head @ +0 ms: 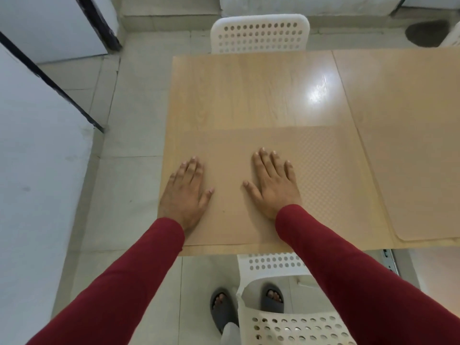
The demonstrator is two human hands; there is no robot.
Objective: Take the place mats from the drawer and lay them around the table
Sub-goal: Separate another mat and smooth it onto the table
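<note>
Near chair: white plastic chair [298, 322] with a punched-hole back, tucked at the table's near edge, closest to the camera; feet in grey slippers [221, 310] stand beside it on the tiled floor [129, 195].
Near mat: tan place mat [323, 175] lies flat on the near half of the table, directly under both hands, its long axis running left to right along the near edge.
Mat surface: thin, flexible-looking sheet, fine woven or dimpled pattern showing on its right part, matte against the glossy wood.
Left hand: left hand [185, 192] rests palm down on the mat's left end, fingers straight and spread, gripping nothing.
Right hand: right hand [273, 185] rests palm down near the mat's middle, fingers straight and spread, gripping nothing.
Hands to mat: both are touching it, set apart from each other; the mat's right part reaches well beyond the right hand, so that hand is nearer the uncovered stretch.
Second mat: another tan place mat [410, 150] with a rounded corner lies on the right section of the table, just beside the first, its long axis running away from the camera.
Table: light wood-grain table [249, 90], smooth and shiny with a glare patch, a seam between two sections.
Far chair: matching white chair [258, 33] at the far edge, with bare table before it; that place likely needs a mat.
Judgement: this mat looks placed, being pressed flat.
</note>
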